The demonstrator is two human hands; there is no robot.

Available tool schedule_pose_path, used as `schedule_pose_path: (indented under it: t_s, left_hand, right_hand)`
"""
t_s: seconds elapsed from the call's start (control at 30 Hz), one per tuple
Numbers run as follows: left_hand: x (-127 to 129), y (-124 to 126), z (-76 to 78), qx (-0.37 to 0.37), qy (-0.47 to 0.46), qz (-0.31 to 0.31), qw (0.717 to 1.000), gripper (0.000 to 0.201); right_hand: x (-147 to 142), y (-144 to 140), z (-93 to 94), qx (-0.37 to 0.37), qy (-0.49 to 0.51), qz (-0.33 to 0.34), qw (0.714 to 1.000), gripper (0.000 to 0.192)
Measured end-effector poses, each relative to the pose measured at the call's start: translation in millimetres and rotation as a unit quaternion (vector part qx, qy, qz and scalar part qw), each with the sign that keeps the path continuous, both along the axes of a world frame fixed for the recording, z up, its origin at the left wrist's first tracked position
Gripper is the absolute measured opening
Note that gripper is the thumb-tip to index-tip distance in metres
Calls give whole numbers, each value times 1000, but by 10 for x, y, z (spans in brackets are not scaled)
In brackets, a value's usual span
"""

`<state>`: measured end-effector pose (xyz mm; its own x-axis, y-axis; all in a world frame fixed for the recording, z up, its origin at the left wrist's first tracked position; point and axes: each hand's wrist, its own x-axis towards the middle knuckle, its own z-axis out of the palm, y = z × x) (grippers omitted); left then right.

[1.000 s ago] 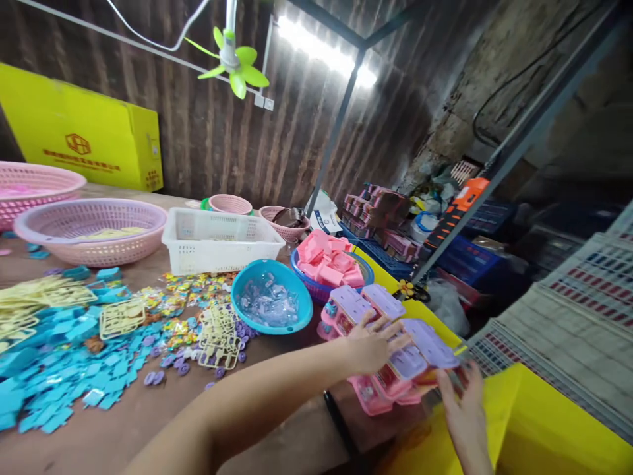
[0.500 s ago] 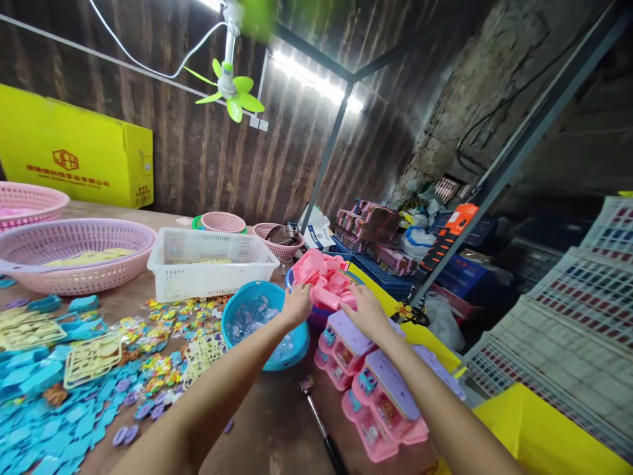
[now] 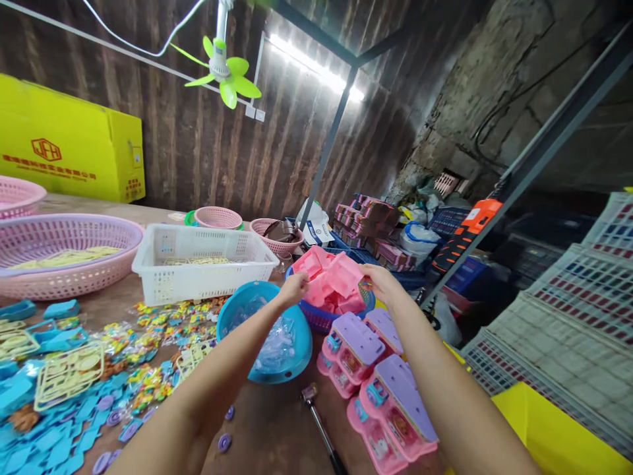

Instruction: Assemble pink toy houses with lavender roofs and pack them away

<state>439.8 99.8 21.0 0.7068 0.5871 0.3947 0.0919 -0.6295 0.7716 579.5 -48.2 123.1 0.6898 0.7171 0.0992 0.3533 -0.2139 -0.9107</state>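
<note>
both arms reach far across the table to a blue bowl heaped with pink shells. the left hand closes its fingers on the left edge of the top shell, and the right hand grips the pile's right side, thumb and fingers curled around pink plastic. the shell between the hands sits tilted, raised a little above the rest of the heap.

just near of that bowl lie toy houses with lilac roofs and pink walls, stacked in a row running toward the near right, under the right forearm. left of them stands a teal bowl holding clear bags, partly covered by the left forearm. a small hammer lies on the table between the forearms.

farther left a white basket stands, and beyond it a pink basket with pale yellow parts inside. coloured stickers are scattered near the white basket; blue pieces and cream frames spread across the near left. a yellow box leans by the far wall, and a green fan hangs overhead.
</note>
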Motion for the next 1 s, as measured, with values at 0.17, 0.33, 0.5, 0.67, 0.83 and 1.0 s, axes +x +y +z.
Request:
schedule_pose_path:
  t_s: [0.17,0.33,0.5,0.67,0.83,1.0]
  left_hand:
    - [10,-10,199,-108,-127,46,985,14]
    - [-354,41,309,-170,-186,82,964,16]
    - [-1146,-49,150,-119,-139,126,975,18]
    - [-1578,-307,-110,1,13,41,999,13]
    - [-1715,-413,-229,117,200,-6,973,18]
    - [-1872,-470,-274,131,147,8,980,32]
  right_hand:
    - [-197,-78,200,54,-14,-5,998,30]
    - [-566,-94,177,74,-63,46,994,31]
    - [-1079,-7,-259,-41,-119,140,982,21]
    - [-1451,92,-682,-166,-199,200,945,22]
    - [-1124,373,-516,-230,-277,150,921,16]
    - [-480,815,-251,-227,-348,-28,909,55]
